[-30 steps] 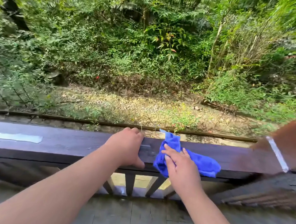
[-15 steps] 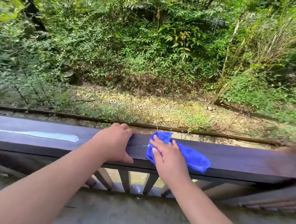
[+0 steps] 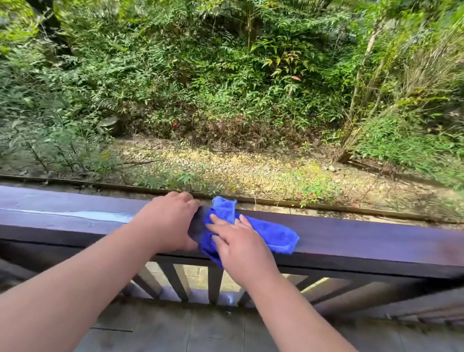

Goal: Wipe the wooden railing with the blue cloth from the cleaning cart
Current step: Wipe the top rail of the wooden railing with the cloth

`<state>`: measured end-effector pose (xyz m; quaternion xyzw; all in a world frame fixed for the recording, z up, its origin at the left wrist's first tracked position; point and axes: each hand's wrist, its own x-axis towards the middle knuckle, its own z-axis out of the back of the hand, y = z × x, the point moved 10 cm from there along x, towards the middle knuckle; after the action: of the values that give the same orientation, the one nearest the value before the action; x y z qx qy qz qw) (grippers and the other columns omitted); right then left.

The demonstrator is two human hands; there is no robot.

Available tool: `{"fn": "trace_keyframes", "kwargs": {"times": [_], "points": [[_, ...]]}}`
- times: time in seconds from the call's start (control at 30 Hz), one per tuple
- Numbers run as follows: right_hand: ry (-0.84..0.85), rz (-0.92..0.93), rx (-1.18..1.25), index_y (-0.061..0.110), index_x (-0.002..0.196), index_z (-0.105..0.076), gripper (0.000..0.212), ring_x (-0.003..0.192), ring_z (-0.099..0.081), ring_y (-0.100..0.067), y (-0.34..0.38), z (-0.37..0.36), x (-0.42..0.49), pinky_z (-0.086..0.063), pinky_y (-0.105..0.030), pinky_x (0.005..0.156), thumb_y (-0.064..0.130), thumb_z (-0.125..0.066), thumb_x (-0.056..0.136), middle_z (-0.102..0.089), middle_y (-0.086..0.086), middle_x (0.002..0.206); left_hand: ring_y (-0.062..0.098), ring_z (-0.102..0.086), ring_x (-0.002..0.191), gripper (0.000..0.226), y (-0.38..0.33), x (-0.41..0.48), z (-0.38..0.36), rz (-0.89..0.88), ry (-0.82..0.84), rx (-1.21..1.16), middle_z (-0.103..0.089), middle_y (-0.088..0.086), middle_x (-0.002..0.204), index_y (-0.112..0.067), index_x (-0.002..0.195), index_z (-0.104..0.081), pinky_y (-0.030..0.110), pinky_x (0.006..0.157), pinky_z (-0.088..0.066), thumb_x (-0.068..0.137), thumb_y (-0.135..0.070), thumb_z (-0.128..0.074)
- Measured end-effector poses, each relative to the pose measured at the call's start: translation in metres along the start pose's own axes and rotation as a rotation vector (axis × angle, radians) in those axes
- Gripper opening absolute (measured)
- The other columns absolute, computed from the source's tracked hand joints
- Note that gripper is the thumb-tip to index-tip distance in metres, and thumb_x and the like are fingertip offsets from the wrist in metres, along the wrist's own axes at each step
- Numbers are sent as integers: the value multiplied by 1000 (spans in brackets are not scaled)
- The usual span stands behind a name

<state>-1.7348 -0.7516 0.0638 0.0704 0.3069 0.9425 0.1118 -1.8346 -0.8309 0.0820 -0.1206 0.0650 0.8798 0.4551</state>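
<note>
A dark wooden railing (image 3: 361, 241) runs across the view from left to right. On its top lies a crumpled blue cloth (image 3: 270, 233), draped partly over the near edge. My right hand (image 3: 240, 245) presses flat on the cloth's left part, fingers spread. My left hand (image 3: 171, 221) grips the rail just left of the cloth, fingers curled over the far edge and thumb on the near face. The two hands nearly touch.
A pale shiny streak (image 3: 78, 214) marks the rail top to the left of my left hand. Slanted balusters (image 3: 214, 283) stand under the rail. Grey floor planks (image 3: 207, 342) lie at my feet. Beyond are a gravel strip and dense green bushes.
Both hands and the cloth have slid leftward along the rail. The angled post at the right has almost left the view, and the pale streak now reaches my left hand.
</note>
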Motion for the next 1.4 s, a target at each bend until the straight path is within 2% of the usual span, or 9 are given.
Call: {"fn": "trace_keyframes", "kwargs": {"times": [0.17, 0.3, 0.4, 0.57, 0.67, 0.8, 0.93, 1.07, 1.4], "points": [[-140, -236, 144, 31, 120, -69, 27, 131, -48, -10, -55, 37, -25, -22, -24, 117, 23, -52, 101, -64, 14, 133, 25, -55, 117, 95, 0, 6, -1, -17, 40, 35, -57, -1, 124, -22, 134, -54, 41, 98, -50, 59, -76, -74], [-362, -434, 572, 31, 95, -68, 21, 86, -66, -9, -79, 66, -23, -51, -35, 82, 25, -49, 101, -74, 11, 89, 25, -55, 118, 97, -1, 6, -2, 0, 58, 35, -57, 0, 127, -22, 137, -52, 43, 99, -51, 59, -75, -78], [-322, -397, 589, 30, 100, -68, 21, 86, -62, 2, -58, 52, -12, -44, -29, 77, 25, -48, 102, -72, 15, 93, 25, -56, 118, 99, -1, 6, -2, 17, 55, 4, -57, -1, 129, -24, 139, -50, 44, 99, -51, 58, -72, -79], [-76, -137, 227, 29, 130, -63, 33, 128, -46, -15, 7, -2, 19, -24, -37, 118, 28, -47, 100, -65, 3, 134, 24, -58, 124, 86, 5, 5, -3, -7, 41, -54, -59, 0, 133, -25, 136, -52, 42, 104, -49, 62, -66, -71], [-41, 60, -59, 26, 123, -65, 33, 121, -56, -23, 30, -12, 20, -21, -44, 121, 29, -49, 95, -61, 6, 139, 25, -62, 115, 70, 9, 8, -4, -3, 56, -22, -62, 1, 122, -23, 121, -58, 42, 98, -52, 66, -67, -59], [-35, 132, -81, 31, 123, -67, 34, 125, -54, -9, 17, -9, -10, -26, -39, 120, 29, -55, 91, -61, 16, 138, 26, -61, 109, 73, 6, 7, -4, -52, 49, 61, -60, 2, 116, -20, 119, -59, 39, 95, -51, 63, -65, -66], [-192, 7, 41, 28, 116, -72, 28, 121, -55, -5, -2, 10, -20, -30, -35, 116, 21, -58, 93, -67, 18, 126, 26, -57, 117, 87, 12, 3, -1, -75, 35, 70, -58, 1, 128, -22, 131, -54, 42, 100, -49, 60, -68, -73], [-331, -259, 351, 41, 107, -67, 23, 105, -54, 13, -8, 11, -5, -33, -1, 87, 25, -51, 100, -63, 42, 106, 26, -56, 119, 91, 44, -6, -4, -71, 33, 57, -57, 1, 132, -22, 134, -52, 42, 102, -48, 60, -70, -75], [-184, -290, 425, 43, 107, -61, 20, 102, -56, 10, 87, -81, 62, -39, -14, 87, 30, -47, 101, -69, 18, 109, 24, -57, 120, 106, 198, -55, -14, 33, 84, 42, -57, -3, 134, -26, 141, -49, 43, 100, -52, 51, -79, -69]]}}
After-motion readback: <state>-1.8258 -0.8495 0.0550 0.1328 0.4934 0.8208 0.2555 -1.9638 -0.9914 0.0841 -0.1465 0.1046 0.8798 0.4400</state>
